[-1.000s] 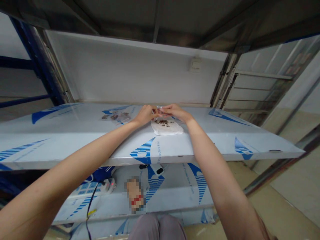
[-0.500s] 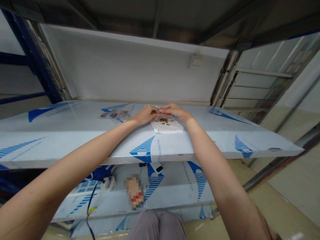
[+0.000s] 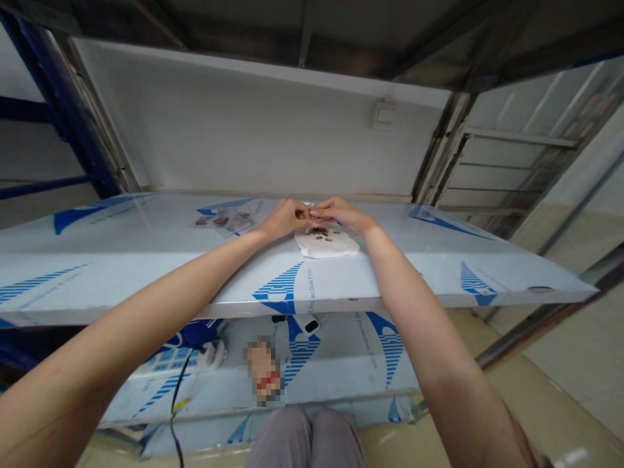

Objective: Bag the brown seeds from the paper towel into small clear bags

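Note:
Both arms reach far out over a white shelf board [image 3: 146, 260] with blue print. My left hand [image 3: 284, 218] and my right hand [image 3: 341, 214] meet fingertip to fingertip, fingers pinched on a small clear item I cannot make out. Just below them lies a white cloth or pad [image 3: 327, 244] with several small dark pieces on it. Left of my left hand lie clear little bags [image 3: 225, 222] with dark contents.
A lower shelf [image 3: 351, 364] carries a power strip [image 3: 195, 361] with a black cable, and a small white device [image 3: 308, 324]. Blue rack posts [image 3: 58, 97] stand at left, a metal frame [image 3: 492, 175] at right. My knees [image 3: 305, 442] show at the bottom.
The hands stay together over the pad, shifted very slightly up and back in the view. Nothing else has moved.

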